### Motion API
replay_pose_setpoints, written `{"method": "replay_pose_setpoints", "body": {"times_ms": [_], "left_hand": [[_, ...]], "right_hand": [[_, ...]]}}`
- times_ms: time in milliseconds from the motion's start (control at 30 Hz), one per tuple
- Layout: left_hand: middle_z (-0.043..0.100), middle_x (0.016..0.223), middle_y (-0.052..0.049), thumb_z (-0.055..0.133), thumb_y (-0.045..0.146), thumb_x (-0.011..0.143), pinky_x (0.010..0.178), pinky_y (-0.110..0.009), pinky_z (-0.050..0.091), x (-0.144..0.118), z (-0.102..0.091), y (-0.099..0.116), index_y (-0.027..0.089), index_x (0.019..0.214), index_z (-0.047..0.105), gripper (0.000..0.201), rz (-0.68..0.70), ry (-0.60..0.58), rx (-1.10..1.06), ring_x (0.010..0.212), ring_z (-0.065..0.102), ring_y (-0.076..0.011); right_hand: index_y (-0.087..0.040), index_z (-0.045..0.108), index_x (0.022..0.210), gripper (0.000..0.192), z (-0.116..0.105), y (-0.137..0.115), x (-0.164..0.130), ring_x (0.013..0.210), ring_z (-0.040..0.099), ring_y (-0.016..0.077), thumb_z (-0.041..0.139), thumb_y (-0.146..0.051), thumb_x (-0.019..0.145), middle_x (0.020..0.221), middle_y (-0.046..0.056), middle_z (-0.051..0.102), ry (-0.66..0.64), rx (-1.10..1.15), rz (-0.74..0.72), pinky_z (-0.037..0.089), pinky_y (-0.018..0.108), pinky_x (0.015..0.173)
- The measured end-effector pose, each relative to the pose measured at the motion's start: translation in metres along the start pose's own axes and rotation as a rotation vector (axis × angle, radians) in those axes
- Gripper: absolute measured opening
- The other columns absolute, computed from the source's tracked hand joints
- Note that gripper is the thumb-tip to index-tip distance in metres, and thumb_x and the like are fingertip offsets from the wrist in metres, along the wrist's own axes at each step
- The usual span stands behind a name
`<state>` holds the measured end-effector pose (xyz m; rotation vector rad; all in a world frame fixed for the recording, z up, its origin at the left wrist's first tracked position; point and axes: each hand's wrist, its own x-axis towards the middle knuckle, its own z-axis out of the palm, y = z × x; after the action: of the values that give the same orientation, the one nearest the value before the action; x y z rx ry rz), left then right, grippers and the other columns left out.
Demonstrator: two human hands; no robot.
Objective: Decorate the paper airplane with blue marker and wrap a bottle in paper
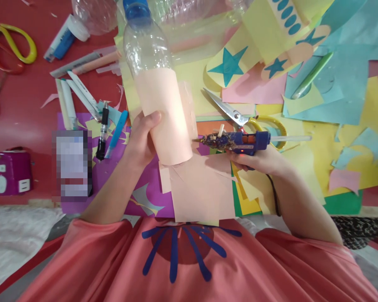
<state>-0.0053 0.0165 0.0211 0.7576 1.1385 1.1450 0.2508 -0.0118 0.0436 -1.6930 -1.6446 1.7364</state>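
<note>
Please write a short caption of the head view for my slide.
Left hand holds a paper-wrapped plastic bottle; right hand aims a blue glue gun at it.

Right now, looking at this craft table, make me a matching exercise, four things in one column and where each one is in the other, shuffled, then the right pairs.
Things:
1. bottle
2. glue gun
3. scissors
4. pens

Places:
A. held in the right hand, nozzle at the paper wrap
B. lying on the coloured paper beyond the glue gun
C. held in the left hand
D. on the red table, left of the bottle

Pairs: 1-C, 2-A, 3-B, 4-D
</note>
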Motion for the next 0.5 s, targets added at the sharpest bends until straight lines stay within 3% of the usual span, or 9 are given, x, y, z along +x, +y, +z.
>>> {"method": "replay_pose_setpoints", "body": {"times_ms": [200,267,333,433,500], "left_hand": [[0.072,0.093,-0.006,0.076,0.049,0.063,0.083,-0.034,0.059,0.002,-0.002,-0.001,0.021,0.083,0.067,0.035,0.026,0.009,-0.071,0.105,0.068,-0.0295],[0.072,0.093,-0.005,0.076,0.047,0.064,0.083,-0.034,0.058,0.001,-0.002,-0.002,0.021,0.085,0.068,0.035,0.022,0.012,-0.072,0.106,0.067,-0.0287],[0.072,0.093,-0.005,0.076,0.046,0.064,0.084,-0.033,0.058,0.001,-0.001,-0.002,0.021,0.085,0.067,0.034,0.011,0.012,-0.061,0.108,0.066,-0.0287],[0.071,0.092,-0.006,0.075,0.048,0.064,0.083,-0.034,0.057,0.000,0.000,-0.002,0.022,0.083,0.064,0.034,0.015,0.008,-0.045,0.110,0.066,-0.0297],[0.070,0.092,-0.007,0.075,0.050,0.064,0.082,-0.035,0.057,-0.001,0.001,-0.002,0.023,0.085,0.063,0.037,0.021,-0.003,-0.030,0.108,0.066,-0.0304]], "right_hand": [[-0.017,0.059,0.073,0.017,-0.011,-0.006,-0.008,0.039,0.044,0.0076,0.063,-0.033,0.068,0.047,-0.003,0.052,0.008,0.239,-0.043,0.033,0.023,0.039],[-0.018,0.057,0.068,0.013,-0.016,-0.008,-0.013,0.040,0.043,0.0071,0.063,-0.030,0.067,0.048,-0.003,0.052,0.050,0.298,-0.056,0.032,0.024,0.038],[-0.019,0.055,0.064,0.014,-0.023,-0.007,-0.021,0.039,0.044,0.0076,0.064,-0.030,0.064,0.047,-0.001,0.053,0.153,0.349,-0.013,0.029,0.025,0.038],[-0.019,0.057,0.068,0.023,-0.042,0.006,-0.034,0.039,0.045,0.0094,0.072,-0.033,0.057,0.047,0.001,0.054,0.420,0.407,0.115,0.027,0.026,0.039],[-0.019,0.056,0.064,0.032,-0.058,0.019,-0.043,0.043,0.048,0.0096,0.080,-0.039,0.056,0.051,0.004,0.056,0.564,0.377,0.126,0.031,0.028,0.042]]}}
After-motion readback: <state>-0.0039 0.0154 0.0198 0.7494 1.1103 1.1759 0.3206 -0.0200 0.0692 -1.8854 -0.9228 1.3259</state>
